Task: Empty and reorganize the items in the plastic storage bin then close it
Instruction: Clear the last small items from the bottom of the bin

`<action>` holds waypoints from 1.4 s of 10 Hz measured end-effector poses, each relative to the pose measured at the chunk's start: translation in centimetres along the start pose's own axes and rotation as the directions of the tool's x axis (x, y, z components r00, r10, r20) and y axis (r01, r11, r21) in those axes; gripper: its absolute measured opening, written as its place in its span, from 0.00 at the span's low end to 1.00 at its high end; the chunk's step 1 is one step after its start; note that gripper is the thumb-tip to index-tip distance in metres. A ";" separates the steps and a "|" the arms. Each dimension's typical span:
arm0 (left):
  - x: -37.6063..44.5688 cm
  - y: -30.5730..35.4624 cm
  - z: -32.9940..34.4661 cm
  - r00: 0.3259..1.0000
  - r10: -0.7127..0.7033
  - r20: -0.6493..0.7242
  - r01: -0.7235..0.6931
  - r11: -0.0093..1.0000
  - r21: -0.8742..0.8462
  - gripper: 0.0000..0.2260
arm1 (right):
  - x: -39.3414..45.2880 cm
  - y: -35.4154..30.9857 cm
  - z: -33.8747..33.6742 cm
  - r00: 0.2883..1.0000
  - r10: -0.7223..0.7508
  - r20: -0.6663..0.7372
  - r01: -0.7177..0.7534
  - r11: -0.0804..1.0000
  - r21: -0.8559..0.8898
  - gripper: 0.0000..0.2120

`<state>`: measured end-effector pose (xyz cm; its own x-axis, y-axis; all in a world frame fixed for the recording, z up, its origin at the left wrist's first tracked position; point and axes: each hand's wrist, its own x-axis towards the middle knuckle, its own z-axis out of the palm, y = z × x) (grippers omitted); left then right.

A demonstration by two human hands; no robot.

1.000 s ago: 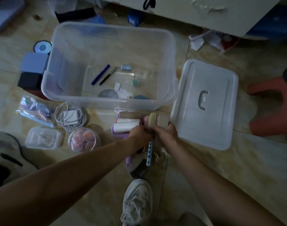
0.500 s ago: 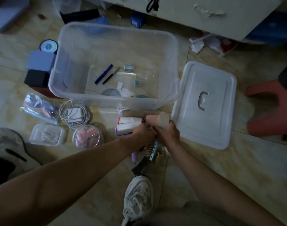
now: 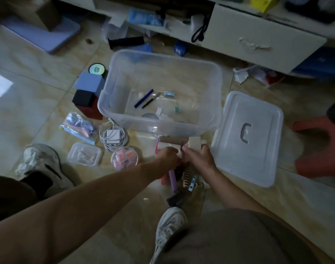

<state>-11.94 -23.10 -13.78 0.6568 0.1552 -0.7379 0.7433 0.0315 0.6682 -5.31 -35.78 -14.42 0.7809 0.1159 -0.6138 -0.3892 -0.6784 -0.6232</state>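
Both hands have shifted within the pile by the near wall of the plastic storage bin (image 3: 210,103). Left hand (image 3: 167,156) curls on something hidden; right hand (image 3: 199,159) grips a pale block (image 3: 194,143). Better lift one item, not several.

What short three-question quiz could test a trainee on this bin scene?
1. True or false: the lid is on the bin.
2. Which lies inside the bin: A) coiled cable, B) blue pen, C) round tub?
3. Where are both hands: the left hand and the right hand?

Key: 1. False; it lies on the floor right of the bin. 2. B. 3. Over the pile of small items on the floor in front of the bin, fingers curled on pieces of it.
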 end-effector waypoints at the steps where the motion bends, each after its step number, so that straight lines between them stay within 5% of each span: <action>1: -0.9 -0.5 -2.1 0.990 0.032 -0.139 -0.033 0.999 -0.005 0.20 | -1.1 -2.3 1.4 0.997 -0.001 0.083 -0.002 0.999 0.036 0.21; 3: -3.4 -2.6 -6.9 0.920 0.149 -0.362 -0.064 0.970 0.236 0.19 | -2.5 -4.3 7.7 0.959 -0.068 0.273 0.061 0.998 0.035 0.22; 4: -3.7 -4.4 -9.2 0.828 0.168 -0.535 -0.006 0.957 0.291 0.17 | -2.5 -4.3 11.1 0.940 -0.089 0.328 0.062 0.994 0.092 0.17; 6: -4.7 -7.1 -13.3 0.678 0.219 -0.702 0.088 0.924 0.373 0.09 | -3.5 -4.4 13.5 0.987 -0.003 0.162 0.018 0.996 -0.091 0.16; 8: -3.1 -9.8 -13.7 0.797 0.066 -0.601 0.176 0.926 0.335 0.18 | -3.0 -0.1 15.8 0.989 0.031 0.145 0.044 0.873 -0.485 0.24; 10: -2.1 -10.6 -12.5 0.803 0.020 -0.596 0.144 0.964 0.226 0.18 | -1.8 0.7 17.6 0.990 -0.105 0.092 0.139 0.736 -0.662 0.13; 14: -1.7 -11.5 -12.9 0.767 0.052 -0.640 0.079 0.982 0.173 0.15 | -0.1 2.2 21.0 0.970 -0.187 0.157 0.244 0.750 -0.615 0.13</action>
<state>-23.24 -11.02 -18.93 0.4607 0.7525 -0.4707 0.8034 -0.1281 0.5815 -16.51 -22.11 -25.92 0.7535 0.3528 -0.5548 0.1987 -0.9266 -0.3194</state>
